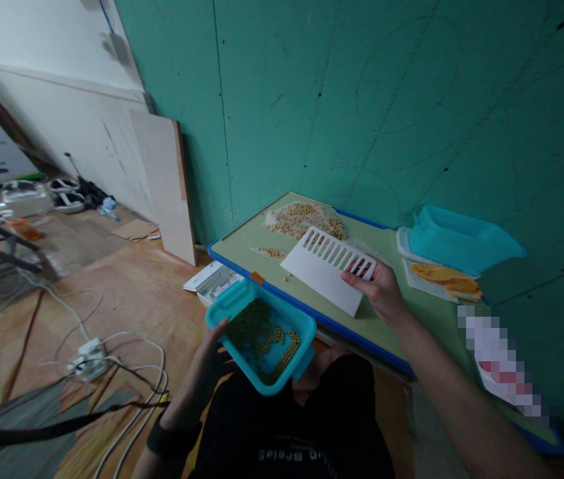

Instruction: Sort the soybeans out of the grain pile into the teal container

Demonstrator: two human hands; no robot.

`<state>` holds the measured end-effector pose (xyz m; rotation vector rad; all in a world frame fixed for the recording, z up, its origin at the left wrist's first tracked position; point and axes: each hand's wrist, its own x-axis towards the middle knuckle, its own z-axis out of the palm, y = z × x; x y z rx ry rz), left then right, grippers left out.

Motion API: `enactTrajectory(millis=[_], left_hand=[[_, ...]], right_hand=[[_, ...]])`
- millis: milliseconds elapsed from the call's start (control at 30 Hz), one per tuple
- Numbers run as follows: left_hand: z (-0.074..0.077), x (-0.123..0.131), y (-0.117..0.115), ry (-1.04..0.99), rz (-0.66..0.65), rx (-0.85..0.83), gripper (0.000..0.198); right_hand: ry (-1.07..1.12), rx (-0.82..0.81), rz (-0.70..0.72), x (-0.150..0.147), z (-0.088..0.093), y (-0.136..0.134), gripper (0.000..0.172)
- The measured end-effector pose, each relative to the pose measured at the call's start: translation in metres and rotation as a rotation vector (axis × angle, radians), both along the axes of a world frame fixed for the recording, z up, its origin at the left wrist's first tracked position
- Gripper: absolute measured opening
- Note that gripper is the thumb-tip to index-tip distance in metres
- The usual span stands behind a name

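Observation:
My left hand (215, 356) grips the left side of a turquoise plastic tub (306, 326), held over my lap by the table's front edge. Inside it lie small green beans (249, 326) and yellow round beans (289, 352). My right hand (379, 289) is closed on the slotted end of a white plastic scraper (319, 269), a flat sheet with a row of long slots, tilted above the table. Beyond the scraper a pile of yellow beans mixed with white grains (304, 219) spreads on the green tabletop. A smaller streak of beans (272, 253) lies nearer.
On the table's right, a larger turquoise bin (461, 236) stands by a white tray with a yellow cloth (446, 279). A pixelated item (501, 362) lies farther right. A green wall (362, 100) rises behind. An open white box (217, 283) and cables (157, 372) are at the left.

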<state>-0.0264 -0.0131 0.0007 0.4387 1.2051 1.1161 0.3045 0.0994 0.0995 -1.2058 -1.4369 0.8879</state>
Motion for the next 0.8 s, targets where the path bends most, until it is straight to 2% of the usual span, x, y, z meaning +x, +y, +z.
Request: enactTrajectory(millis=[333, 500, 700, 800], left_hand=[[-0.014, -0.004, -0.002, -0.019, 0.016, 0.039, 0.076], [-0.021, -0.006, -0.002, -0.028, 0.018, 0.054, 0.078], [-0.012, -0.004, -0.003, -0.028, 0.005, 0.043, 0.081], [-0.007, -0.003, -0.001, -0.019, 0.001, 0.020, 0.075]], right_hand=[[-0.003, 0.010, -0.043, 0.001, 0.001, 0.001, 0.043], [-0.041, 0.002, -0.010, 0.001, 0.001, 0.000, 0.043], [-0.073, -0.012, 0.034, 0.000, 0.002, -0.003, 0.041], [-0.067, -0.027, 0.077, -0.002, 0.003, -0.005, 0.040]])
